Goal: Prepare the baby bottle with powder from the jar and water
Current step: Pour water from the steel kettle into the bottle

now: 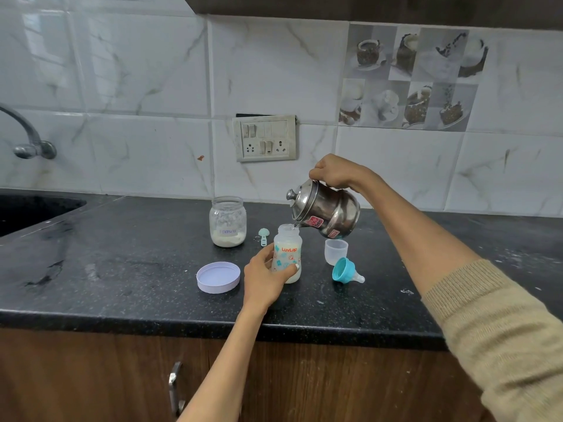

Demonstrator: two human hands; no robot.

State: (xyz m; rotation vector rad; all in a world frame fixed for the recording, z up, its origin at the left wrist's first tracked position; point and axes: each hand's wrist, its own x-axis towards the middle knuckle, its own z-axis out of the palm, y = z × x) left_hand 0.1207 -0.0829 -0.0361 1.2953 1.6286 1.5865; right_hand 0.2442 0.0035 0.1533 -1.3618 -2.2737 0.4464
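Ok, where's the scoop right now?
In the head view, the small teal scoop lies on the black counter, between the formula jar on its left and the baby bottle on its right.

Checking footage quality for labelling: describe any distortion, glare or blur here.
Head view: wide-angle bending curves the counter edge and tile lines; soft window glare on upper-left wall tiles; steel kettle shows reflections; bottle print readable, jar label faint; corners slightly soft.
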